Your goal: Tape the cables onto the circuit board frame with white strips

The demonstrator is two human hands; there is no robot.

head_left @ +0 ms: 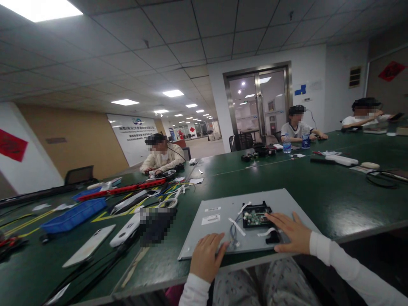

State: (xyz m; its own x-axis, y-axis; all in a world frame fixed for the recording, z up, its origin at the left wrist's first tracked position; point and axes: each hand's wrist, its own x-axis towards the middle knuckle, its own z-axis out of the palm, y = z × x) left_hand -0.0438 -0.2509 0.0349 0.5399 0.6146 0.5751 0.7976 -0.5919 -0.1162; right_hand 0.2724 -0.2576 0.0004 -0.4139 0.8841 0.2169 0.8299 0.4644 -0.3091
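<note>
A flat grey metal panel [196, 225] lies at the table's near edge in front of me. A green circuit board [255, 217] in a black frame sits on it, right of its middle. My left hand [207, 257] rests at the panel's near left edge, thumb apart from the fingers, holding nothing. My right hand [295, 233] is spread over the right part, its fingertips at the black frame's right side. Between the hands lie a thin grey cable [234, 233], strips of white tape [239, 227] and a small black part [272, 237]. White labels [211, 219] mark the panel's left side.
On the green table [172, 265] to the left are a white phone [91, 245], a white device [126, 229], a blue tray [74, 216], cables and a long red bar [121, 190]. Across the table sit several people, with bottles [287, 144] near one.
</note>
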